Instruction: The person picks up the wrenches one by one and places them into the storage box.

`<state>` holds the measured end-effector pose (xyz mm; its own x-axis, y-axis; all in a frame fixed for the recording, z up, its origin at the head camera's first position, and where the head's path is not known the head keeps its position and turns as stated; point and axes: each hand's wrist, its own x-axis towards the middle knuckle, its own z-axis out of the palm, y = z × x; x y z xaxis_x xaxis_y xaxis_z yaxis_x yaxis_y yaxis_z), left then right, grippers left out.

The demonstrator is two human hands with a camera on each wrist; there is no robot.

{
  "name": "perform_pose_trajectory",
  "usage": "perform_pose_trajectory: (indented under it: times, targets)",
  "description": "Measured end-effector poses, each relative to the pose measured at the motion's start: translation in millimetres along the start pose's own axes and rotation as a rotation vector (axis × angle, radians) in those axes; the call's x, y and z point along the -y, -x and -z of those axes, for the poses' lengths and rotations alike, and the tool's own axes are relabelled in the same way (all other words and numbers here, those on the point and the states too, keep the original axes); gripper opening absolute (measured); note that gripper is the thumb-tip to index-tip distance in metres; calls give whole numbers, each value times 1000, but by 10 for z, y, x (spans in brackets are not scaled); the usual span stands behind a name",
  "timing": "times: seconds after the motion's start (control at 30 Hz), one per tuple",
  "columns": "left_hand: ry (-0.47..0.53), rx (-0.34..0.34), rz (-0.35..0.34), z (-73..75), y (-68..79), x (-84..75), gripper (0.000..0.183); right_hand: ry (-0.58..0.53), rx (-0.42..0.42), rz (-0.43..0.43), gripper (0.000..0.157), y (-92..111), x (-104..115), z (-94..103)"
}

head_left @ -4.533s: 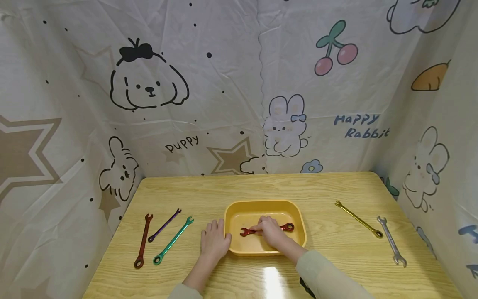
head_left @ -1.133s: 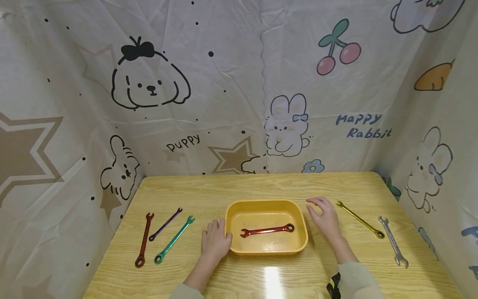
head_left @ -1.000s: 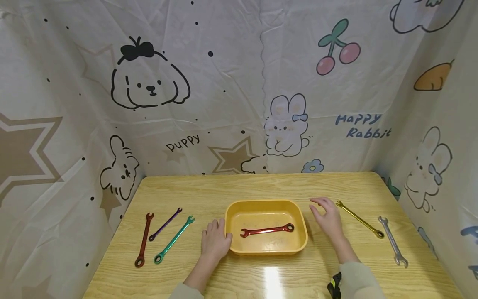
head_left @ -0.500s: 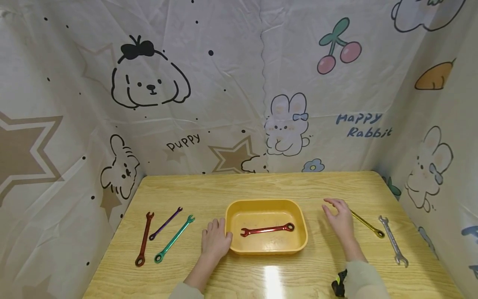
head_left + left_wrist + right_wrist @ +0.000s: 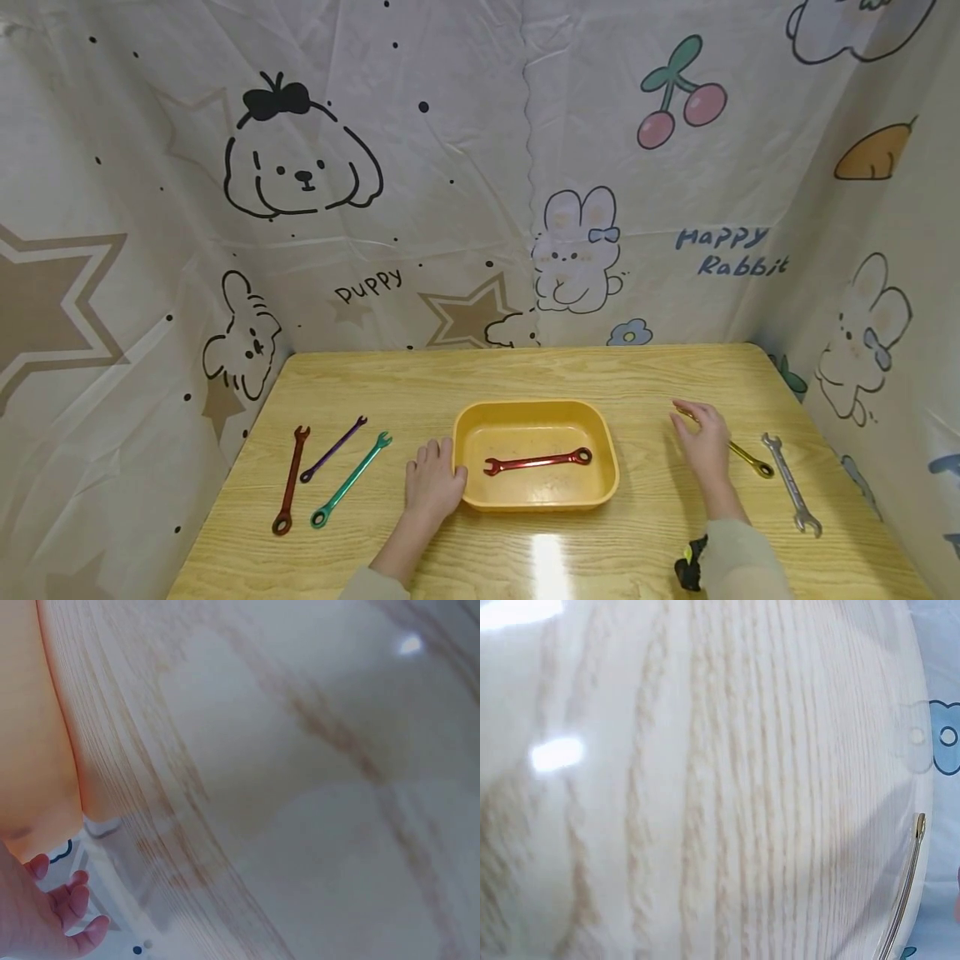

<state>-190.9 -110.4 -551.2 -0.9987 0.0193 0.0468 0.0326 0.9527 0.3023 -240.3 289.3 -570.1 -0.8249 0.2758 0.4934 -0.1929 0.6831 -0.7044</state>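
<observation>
My left hand rests against the left wall of the yellow tray, fingers fairly straight. In the left wrist view, the fingers of that left hand show beside the tray wall. A red combination wrench lies across the tray floor. On the right, my right hand hovers over a yellow-gold wrench, with thumb and fingers spread apart. The hand hides the wrench's middle. The right wrist view catches a thin wrench at its right edge.
Left of the tray lie a dark red wrench, a small purple wrench and a green wrench. A silver wrench lies on the far right. Printed cloth hangs around the table.
My right hand earlier held the red wrench in the tray, let it go there, and has moved right over the yellow-gold wrench. My left hand has stayed at the tray.
</observation>
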Motion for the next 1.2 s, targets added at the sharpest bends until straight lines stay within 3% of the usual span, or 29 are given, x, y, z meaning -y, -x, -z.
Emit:
perform_pose_trajectory:
  times: [0.37,0.87,1.2]
  targets:
    - [2,-5,-1,-6,1,1,37,60,15,-93,25,3,-19,97]
    - [-1,1,4,-10,2,-2,38,102,123,-226,28,37,-262,149]
    - [-4,0,0,-24,0,11,37,161,197,-258,32,31,-306,215]
